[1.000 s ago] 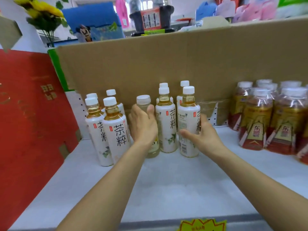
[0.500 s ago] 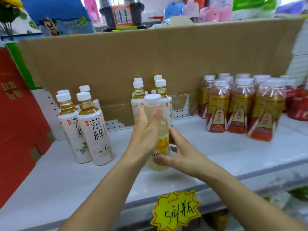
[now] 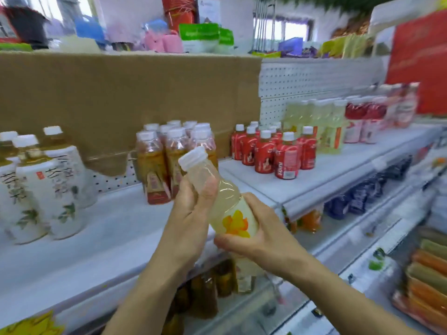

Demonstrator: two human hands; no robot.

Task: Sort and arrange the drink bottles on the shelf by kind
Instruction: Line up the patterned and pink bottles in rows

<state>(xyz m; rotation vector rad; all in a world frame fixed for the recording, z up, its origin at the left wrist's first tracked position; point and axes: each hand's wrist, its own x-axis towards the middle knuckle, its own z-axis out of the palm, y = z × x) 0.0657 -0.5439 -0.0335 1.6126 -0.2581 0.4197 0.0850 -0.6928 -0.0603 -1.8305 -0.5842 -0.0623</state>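
I hold a pale yellow drink bottle (image 3: 225, 199) with a white cap and an orange flower label, tilted left, in front of the white shelf (image 3: 116, 238). My left hand (image 3: 191, 213) grips its upper body and neck. My right hand (image 3: 256, 235) wraps round its lower end from beneath. On the shelf stand white-labelled tea bottles (image 3: 48, 189) at the left, amber tea bottles (image 3: 167, 163) in the middle, red juice bottles (image 3: 273, 151) further right, then pale yellow bottles (image 3: 324, 124) like mine and pink-red bottles (image 3: 367, 119) at the far right.
A brown cardboard sheet (image 3: 121, 97) backs the shelf's left part, white pegboard (image 3: 314, 81) the right part. A lower shelf holds dark bottles (image 3: 208, 296) and blue packets (image 3: 358, 197). Orange packs (image 3: 428, 286) lie bottom right. The view is blurred.
The yellow bottle has been lifted off the shelf from among the white tea bottles and carried right. My right hand has closed round its base. My view has swung right.
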